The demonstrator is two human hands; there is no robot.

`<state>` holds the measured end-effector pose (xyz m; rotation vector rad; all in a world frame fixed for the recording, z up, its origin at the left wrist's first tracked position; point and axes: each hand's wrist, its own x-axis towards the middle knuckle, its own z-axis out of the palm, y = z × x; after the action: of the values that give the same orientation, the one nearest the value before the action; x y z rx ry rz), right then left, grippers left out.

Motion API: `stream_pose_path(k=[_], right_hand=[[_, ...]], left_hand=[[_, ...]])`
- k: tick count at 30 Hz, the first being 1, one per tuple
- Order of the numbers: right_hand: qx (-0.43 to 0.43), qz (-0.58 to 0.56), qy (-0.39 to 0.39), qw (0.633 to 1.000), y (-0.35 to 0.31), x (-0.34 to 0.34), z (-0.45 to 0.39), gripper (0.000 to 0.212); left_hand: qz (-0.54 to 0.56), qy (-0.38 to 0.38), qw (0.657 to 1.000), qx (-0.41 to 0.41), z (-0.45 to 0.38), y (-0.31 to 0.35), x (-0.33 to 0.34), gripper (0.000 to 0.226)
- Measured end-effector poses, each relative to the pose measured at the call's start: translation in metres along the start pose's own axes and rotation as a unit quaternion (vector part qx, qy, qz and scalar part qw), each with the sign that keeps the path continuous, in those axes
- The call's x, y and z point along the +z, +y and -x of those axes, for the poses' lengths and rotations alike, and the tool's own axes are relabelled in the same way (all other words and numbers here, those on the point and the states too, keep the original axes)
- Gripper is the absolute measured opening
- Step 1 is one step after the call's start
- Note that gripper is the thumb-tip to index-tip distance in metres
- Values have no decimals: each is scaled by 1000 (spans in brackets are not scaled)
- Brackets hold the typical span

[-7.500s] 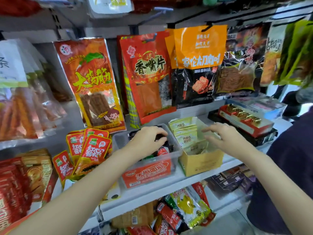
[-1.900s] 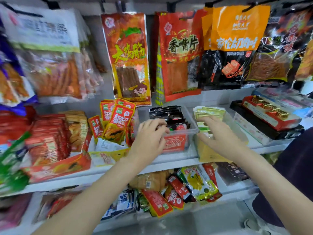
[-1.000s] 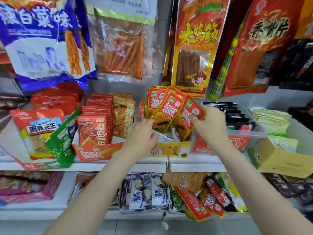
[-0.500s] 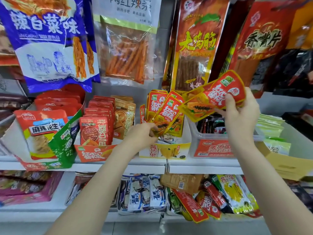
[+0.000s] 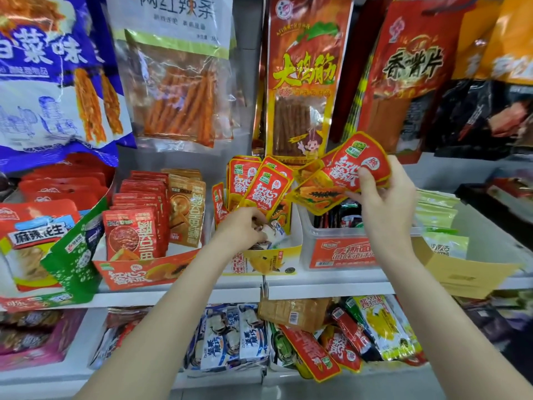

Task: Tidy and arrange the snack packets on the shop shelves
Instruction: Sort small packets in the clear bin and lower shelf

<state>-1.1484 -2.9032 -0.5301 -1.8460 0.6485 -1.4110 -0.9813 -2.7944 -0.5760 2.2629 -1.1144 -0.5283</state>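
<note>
Support: white metal shop shelf point(image 5: 317, 285).
On it: red cardboard display tray point(image 5: 150, 271); clear plastic tub point(image 5: 340, 249); tan cardboard box point(image 5: 467, 269).

A: Shelving condition?

B: A white shelf board point(image 5: 317, 287) runs across the middle of the view, with a visible joint near its centre. A second white lower shelf point(image 5: 43, 376) sits beneath it.

A: Back wall?

B: A pale grey back panel point(image 5: 245, 67) shows between the hanging goods.

A: Lighting?

B: Even and bright, no hard shadows. The source is not visible.

A: Floor, windows?

B: Neither is in view.
</note>
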Motion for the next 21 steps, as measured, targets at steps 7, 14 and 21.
stream_pose_path(k=[7, 14, 21], right_hand=[[-50, -13, -28, 998, -14, 10, 3, 2], [-62, 332, -246, 909, -7, 72, -25, 23], [-107, 485, -230, 837, 9, 92, -13, 54]], left_hand=[[191, 214, 957, 41, 46, -41, -56, 40], [215, 228, 950, 7, 56, -61, -58, 38], [243, 216, 946, 18, 55, -56, -61, 29]])
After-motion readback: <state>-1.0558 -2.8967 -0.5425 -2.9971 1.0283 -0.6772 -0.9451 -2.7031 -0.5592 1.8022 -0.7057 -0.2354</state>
